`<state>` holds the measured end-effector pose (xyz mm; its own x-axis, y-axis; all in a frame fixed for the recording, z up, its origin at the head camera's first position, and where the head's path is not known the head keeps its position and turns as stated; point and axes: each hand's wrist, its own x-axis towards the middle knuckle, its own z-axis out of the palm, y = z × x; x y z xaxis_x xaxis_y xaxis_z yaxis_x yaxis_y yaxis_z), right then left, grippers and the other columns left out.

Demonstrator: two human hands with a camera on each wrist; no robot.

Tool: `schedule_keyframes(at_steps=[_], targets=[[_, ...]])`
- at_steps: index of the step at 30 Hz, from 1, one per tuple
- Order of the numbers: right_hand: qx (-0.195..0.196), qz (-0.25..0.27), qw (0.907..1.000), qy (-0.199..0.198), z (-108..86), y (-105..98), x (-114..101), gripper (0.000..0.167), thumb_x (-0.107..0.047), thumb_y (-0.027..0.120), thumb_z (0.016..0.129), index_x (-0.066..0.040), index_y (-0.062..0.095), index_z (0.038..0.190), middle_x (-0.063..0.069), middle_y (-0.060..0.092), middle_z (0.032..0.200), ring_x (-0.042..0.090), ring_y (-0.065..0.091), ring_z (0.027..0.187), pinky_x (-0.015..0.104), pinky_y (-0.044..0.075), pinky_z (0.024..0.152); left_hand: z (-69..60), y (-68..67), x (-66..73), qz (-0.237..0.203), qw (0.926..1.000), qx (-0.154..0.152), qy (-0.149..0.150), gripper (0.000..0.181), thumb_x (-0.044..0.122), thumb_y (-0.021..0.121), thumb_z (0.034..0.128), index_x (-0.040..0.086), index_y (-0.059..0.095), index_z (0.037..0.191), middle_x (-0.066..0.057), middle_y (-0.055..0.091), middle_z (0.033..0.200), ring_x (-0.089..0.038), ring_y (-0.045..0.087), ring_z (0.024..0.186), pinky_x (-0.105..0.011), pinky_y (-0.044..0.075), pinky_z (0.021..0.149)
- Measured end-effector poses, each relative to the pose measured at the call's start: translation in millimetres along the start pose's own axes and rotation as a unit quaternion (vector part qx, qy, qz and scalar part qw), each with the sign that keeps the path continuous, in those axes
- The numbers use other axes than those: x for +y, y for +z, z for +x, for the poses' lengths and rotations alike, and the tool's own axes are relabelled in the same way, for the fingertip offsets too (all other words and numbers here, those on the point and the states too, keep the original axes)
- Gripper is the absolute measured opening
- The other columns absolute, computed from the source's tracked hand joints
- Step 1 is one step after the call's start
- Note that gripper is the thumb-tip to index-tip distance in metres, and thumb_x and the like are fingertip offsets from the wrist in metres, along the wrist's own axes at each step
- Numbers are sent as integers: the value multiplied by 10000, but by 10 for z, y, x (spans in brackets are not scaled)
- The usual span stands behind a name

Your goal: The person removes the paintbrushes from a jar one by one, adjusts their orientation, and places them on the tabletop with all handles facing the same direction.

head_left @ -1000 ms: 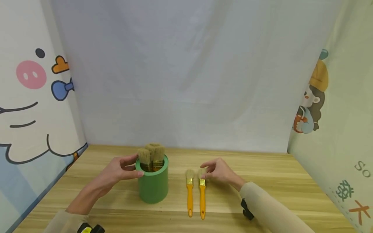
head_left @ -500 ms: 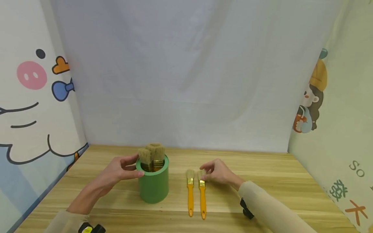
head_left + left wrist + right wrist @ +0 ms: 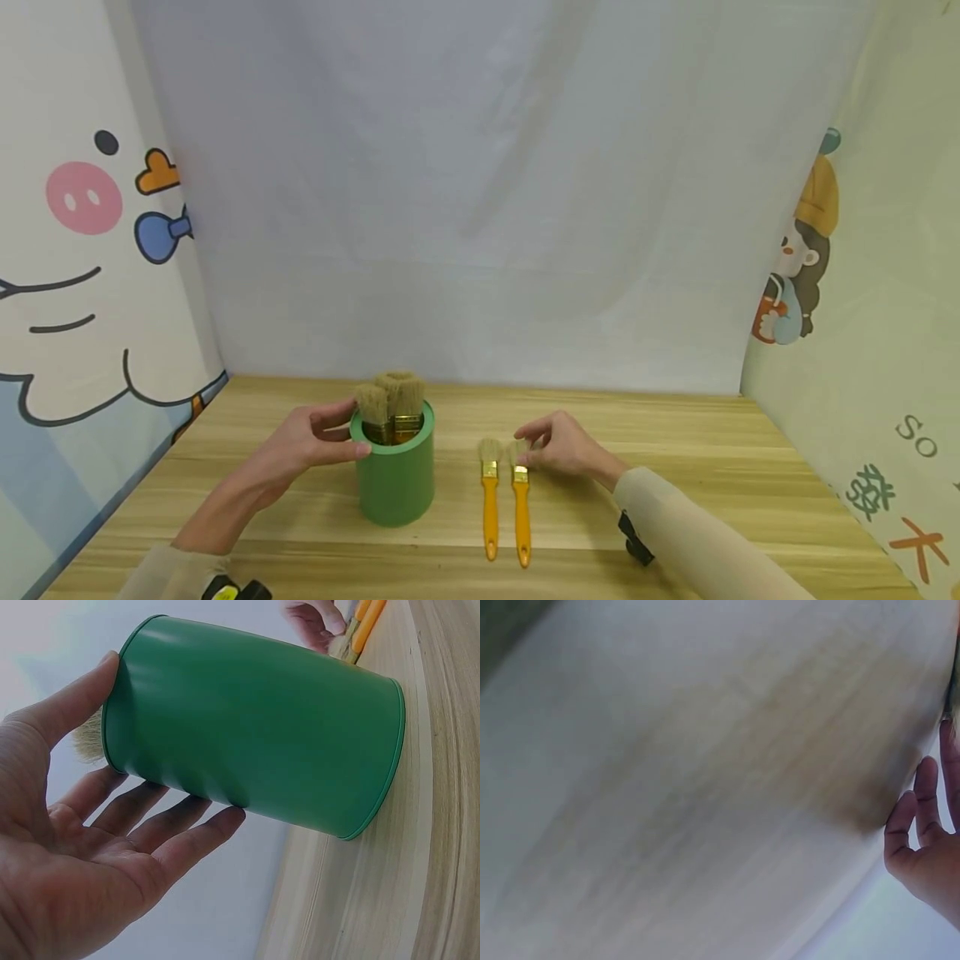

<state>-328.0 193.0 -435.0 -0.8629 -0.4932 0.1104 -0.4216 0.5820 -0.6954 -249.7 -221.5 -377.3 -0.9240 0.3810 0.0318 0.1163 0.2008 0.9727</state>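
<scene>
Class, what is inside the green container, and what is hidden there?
Inside the green container stand brushes, bristles up, with gold metal bands showing. The container's wall covers their lower parts, and their number is unclear.

Wooden worktop before me, plain pale cloth behind it, pink-nosed cartoon on my left, yellow-hatted cartoon on my right

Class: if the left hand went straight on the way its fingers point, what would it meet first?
The green pot, at once it seems: the left hand touches it near the rim.
</scene>
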Motion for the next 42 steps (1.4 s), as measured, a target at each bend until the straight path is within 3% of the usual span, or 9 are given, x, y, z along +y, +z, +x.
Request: schedule_keyframes(at_steps=[5, 10, 13, 19, 27, 33, 42], targets=[[53, 33, 9999, 134, -32, -15, -18, 403, -154, 907, 853, 8, 779, 1199, 91, 746, 1065, 170, 624, 821, 337, 550, 700, 9, 2, 2, 15, 10000, -20, -15, 920, 217, 810, 958, -18, 253, 1652, -231, 276, 1678, -471, 392, 1460, -570, 411, 1146], [232, -89, 9995, 217, -48, -48, -37, 375, -157, 897, 862, -22, 790, 1196, 116, 751, 1137, 163, 546, 731, 291, 456, 602, 16, 8, 12, 31, 10000, -30, -43, 923, 220, 808, 959, -19, 249, 1653, -233, 269, 1680, -471, 389, 1461, -568, 416, 1144], [324, -241, 9992, 75, -57, -67, -84, 335, -150, 872, 890, -27, 791, 1191, 136, 747, 1155, 168, 521, 736, 291, 426, 598, 19, 10, 16, 17, 10000, -56, -34, 921, 213, 805, 962, -25, 243, 1652, -237, 265, 1680, -474, 387, 1462, -561, 421, 1141], [339, -286, 9983, -379, -90, -96, -280, 304, -155, 841, 923, -25, 787, 1193, 149, 750, 1173, 191, 575, 842, 309, 495, 645, 10, 6, 18, 10, 9999, -108, -38, 921, 197, 785, 978, -36, 206, 1655, -252, 222, 1688, -474, 373, 1470, -562, 417, 1144], [351, -198, 9970, -658, -127, -44, -577, 242, -161, 837, 932, -67, 805, 1153, 70, 783, 1063, 159, 615, 793, 287, 518, 667, 3, 5, 7, -38, 9999, -96, -10, 914, 177, 776, 981, -52, 197, 1650, -278, 210, 1683, -483, 374, 1466, -547, 436, 1133], [336, 21, 9968, -725, -140, 63, -796, 288, -187, 837, 933, -96, 792, 1203, -24, 789, 995, 156, 621, 792, 283, 514, 686, -8, 5, 14, 1, 9999, -108, 0, 915, 184, 776, 982, -51, 197, 1650, -278, 204, 1684, -485, 377, 1463, -545, 441, 1130], [645, 642, 9928, -784, -13, 197, -1082, 332, -219, 821, 953, -140, 770, 1272, -72, 782, 974, 152, 634, 796, 277, 522, 687, -14, -1, 5, 40, 10000, -77, 6, 915, 187, 779, 978, -58, 203, 1646, -282, 206, 1681, -482, 379, 1459, -547, 442, 1127]])
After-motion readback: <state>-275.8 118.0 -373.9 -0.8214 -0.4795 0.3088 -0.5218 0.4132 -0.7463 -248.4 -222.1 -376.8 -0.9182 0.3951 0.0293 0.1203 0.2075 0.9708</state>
